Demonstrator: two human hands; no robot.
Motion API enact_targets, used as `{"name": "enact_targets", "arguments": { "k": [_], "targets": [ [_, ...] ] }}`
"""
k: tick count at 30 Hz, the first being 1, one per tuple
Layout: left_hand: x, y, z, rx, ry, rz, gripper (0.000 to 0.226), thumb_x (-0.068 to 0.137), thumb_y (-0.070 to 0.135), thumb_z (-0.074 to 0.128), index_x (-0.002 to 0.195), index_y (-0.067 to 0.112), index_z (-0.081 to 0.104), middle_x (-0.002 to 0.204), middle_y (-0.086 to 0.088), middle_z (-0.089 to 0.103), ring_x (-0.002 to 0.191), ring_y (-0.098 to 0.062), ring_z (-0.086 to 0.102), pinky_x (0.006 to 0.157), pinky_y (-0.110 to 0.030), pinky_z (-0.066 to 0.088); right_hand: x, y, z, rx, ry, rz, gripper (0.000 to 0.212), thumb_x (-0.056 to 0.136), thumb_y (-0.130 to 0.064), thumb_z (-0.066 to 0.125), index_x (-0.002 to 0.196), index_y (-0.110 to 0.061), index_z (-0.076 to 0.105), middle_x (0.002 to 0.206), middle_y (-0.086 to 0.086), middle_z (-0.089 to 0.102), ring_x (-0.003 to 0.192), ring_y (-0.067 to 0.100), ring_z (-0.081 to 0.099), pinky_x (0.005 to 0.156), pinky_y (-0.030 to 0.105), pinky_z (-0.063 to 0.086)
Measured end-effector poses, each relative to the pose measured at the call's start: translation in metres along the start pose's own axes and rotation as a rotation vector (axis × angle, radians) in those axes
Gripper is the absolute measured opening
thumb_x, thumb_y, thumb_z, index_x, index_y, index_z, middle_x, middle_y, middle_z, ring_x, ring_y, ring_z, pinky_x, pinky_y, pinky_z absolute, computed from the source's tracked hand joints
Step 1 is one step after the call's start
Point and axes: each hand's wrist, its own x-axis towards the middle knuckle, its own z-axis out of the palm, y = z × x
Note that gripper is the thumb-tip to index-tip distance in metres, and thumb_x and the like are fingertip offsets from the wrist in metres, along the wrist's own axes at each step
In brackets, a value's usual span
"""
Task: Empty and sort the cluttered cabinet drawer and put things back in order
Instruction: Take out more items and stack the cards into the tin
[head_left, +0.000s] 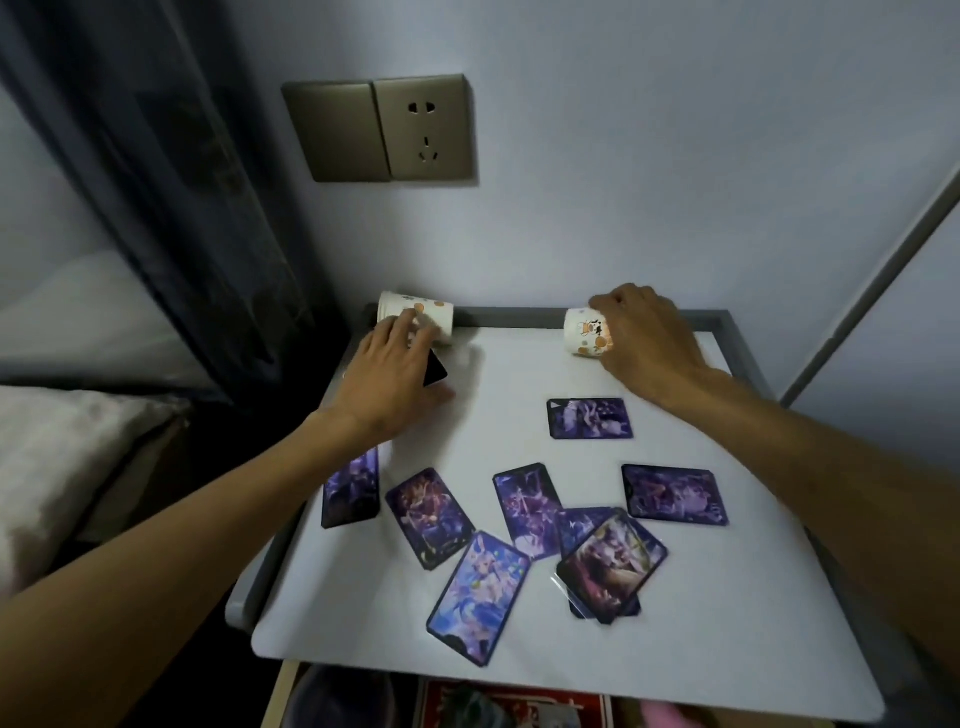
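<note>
No legible text — none anywhere

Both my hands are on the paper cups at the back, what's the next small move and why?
Probably stand both upright. The left cup and right cup lie on their sides by the back rim; the left hand touches one, the right hand grips the other.

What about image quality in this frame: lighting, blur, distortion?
Head view: dim, bluish light; left hand and left cup smeared by motion blur, right hand on the right cup sharper; wide-angle lens stretches both forearms and splays the table edges; cards readable, drawer at the bottom edge soft.
</note>
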Motion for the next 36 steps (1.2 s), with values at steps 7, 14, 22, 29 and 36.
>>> {"name": "enact_targets", "arguments": {
  "k": [7, 14, 22, 29, 36],
  "targets": [
    [0.003, 0.057, -0.009, -0.091, -0.041, 0.165, 0.068, 0.094, 0.045, 0.059, 0.151, 0.019, 0.030, 0.162, -0.010, 0.022, 0.148, -0.029, 0.021, 0.119, -0.042, 0.023, -0.009, 0.057, 0.000, -0.202, -0.036, 0.035, 0.070, 0.079, -0.006, 0.067, 0.144, -0.007, 0.040, 0.140, 0.017, 0.049, 0.130, 0.034, 0.041, 0.119, 0.045, 0.016],
    [0.009, 0.092, 0.002, -0.244, -0.419, 0.139, 0.077, 0.095, 0.058, 0.049, 0.156, 0.021, 0.021, 0.161, -0.002, 0.026, 0.144, -0.025, 0.033, 0.113, -0.043, 0.035, -0.023, 0.061, 0.004, -0.199, -0.054, 0.003, 0.086, 0.080, -0.011, 0.069, 0.153, -0.011, 0.024, 0.154, 0.014, 0.034, 0.142, 0.030, 0.029, 0.122, 0.046, 0.003],
    [-0.028, 0.087, -0.029, -0.346, -0.424, 0.091, 0.064, 0.096, 0.045, 0.058, 0.150, 0.018, 0.037, 0.151, -0.006, 0.045, 0.131, -0.025, 0.049, 0.108, -0.037, 0.039, -0.061, 0.021, -0.033, -0.019, -0.034, -0.108, 0.070, 0.085, -0.007, 0.064, 0.148, -0.008, 0.034, 0.158, 0.015, 0.025, 0.146, 0.030, 0.021, 0.119, 0.037, 0.010],
    [-0.137, 0.083, -0.080, -0.474, -0.293, 0.066, 0.035, 0.094, 0.040, 0.063, 0.125, 0.022, 0.061, 0.116, 0.000, 0.070, 0.103, -0.018, 0.066, 0.091, -0.035, 0.051, -0.169, -0.072, -0.086, 0.385, -0.225, -0.170, 0.026, 0.092, -0.015, 0.058, 0.116, -0.019, 0.067, 0.103, 0.002, 0.071, 0.085, 0.014, 0.063, 0.079, 0.033, 0.053],
    [-0.276, 0.068, -0.067, -0.308, -0.533, 0.178, 0.030, 0.089, 0.032, 0.070, 0.117, 0.022, 0.064, 0.114, 0.000, 0.070, 0.104, -0.017, 0.064, 0.087, -0.033, 0.052, -0.302, -0.143, -0.062, 0.327, -0.631, -0.394, 0.029, 0.091, -0.027, 0.061, 0.120, -0.028, 0.064, 0.113, -0.002, 0.067, 0.101, 0.015, 0.063, 0.084, 0.036, 0.053]
  ]
}}
